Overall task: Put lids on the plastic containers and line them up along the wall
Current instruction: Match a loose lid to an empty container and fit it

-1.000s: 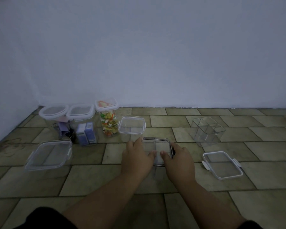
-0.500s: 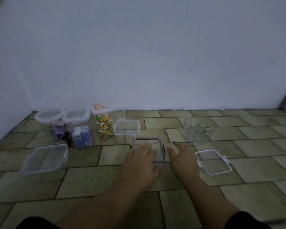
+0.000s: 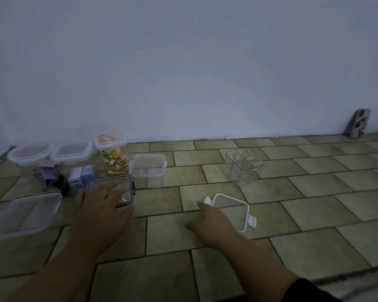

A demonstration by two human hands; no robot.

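**Desk:** What are the hands doing?

**Photographer:** The left hand (image 3: 103, 211) lies flat, fingers spread and straight, on top of the clear square container with a dark-rimmed lid (image 3: 130, 190). It clasps nothing. The right hand (image 3: 215, 221) reaches over the near left corner of a loose clear lid with a white rim and side clips (image 3: 238, 205), its index finger stretched out beside one clip. Blur hides whether that hand holds the lid or only touches it.

**Desk:** Where does that lid lie?

**Photographer:** It lies flat on the olive tiled floor (image 3: 314, 214), well short of the pale wall (image 3: 183, 62). Beyond it, standing apart, is an uncovered clear box with inner dividers (image 3: 243, 165).

**Desk:** And along the wall?

**Photographer:** Three covered containers stand at its foot on the left: a low tub with a rounded white lid (image 3: 31, 152), a second tub like it (image 3: 72, 152) and a tall jar of bright sachets (image 3: 115, 159). Just right of the jar sits a clear square box with a white-rimmed top (image 3: 148, 162). A wide flat clear box with its lid on (image 3: 26, 212) lies near the left edge. At far right, a patterned phone-like slab (image 3: 358, 123) leans against the wall.
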